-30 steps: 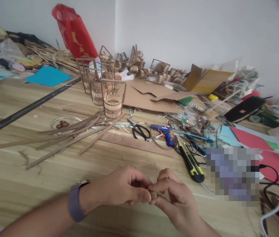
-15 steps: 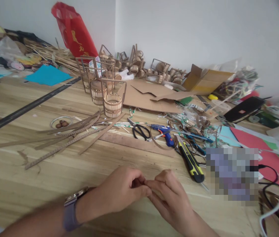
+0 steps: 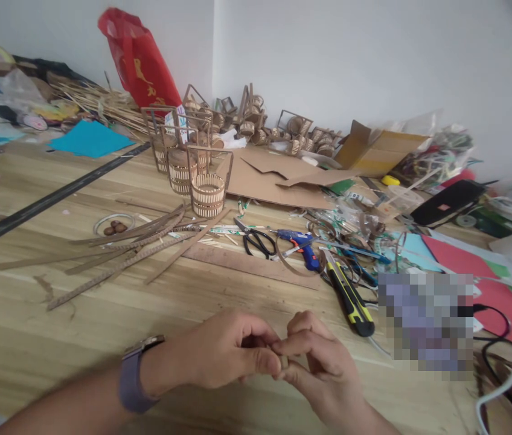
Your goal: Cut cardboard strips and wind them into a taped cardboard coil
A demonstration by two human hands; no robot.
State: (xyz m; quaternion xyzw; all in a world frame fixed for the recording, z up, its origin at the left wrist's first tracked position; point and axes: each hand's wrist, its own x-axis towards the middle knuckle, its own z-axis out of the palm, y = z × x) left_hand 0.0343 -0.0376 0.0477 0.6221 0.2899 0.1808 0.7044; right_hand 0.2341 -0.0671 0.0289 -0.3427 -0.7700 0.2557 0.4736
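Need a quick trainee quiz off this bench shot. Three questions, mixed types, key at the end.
1. True or false: the watch is worn on the right wrist.
2. Which tool lies nearest the right hand? a) scissors b) glue gun c) utility knife
3. Short answer: what does the left hand hold together with the right?

Key:
1. False; the watch is on the left one.
2. c
3. A small brown piece, partly hidden.
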